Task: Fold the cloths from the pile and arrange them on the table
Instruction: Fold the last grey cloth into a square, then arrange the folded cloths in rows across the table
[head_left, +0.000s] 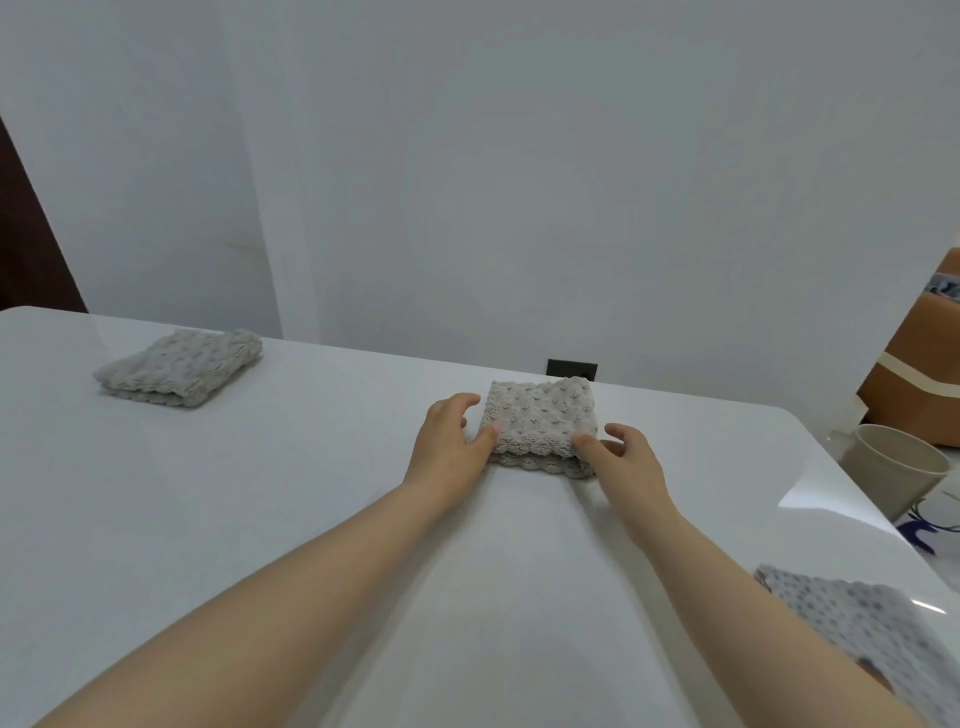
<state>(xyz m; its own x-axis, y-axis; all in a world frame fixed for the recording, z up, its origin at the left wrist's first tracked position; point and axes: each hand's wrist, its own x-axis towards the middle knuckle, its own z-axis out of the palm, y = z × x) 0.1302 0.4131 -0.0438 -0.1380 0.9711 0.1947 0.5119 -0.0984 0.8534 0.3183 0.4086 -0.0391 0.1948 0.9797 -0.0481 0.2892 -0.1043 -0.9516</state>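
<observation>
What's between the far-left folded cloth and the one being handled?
From the far-left cloth, bare table, then the left hand touching the handled cloth; head view.

On the counter (311, 493), the left folded cloth (179, 369) lies far back. The middle folded cloth (540, 415) sits by the far edge, and the spread cloth (852, 623) at the near right. Beyond the right edge stands a cup (893, 475), with a cardboard box (914, 374) behind it.

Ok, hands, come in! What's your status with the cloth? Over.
Both open: left hand, right hand, thumbs touching folded cloth. It lies flat on the table. A second cloth sits far left, out of the way.
</observation>
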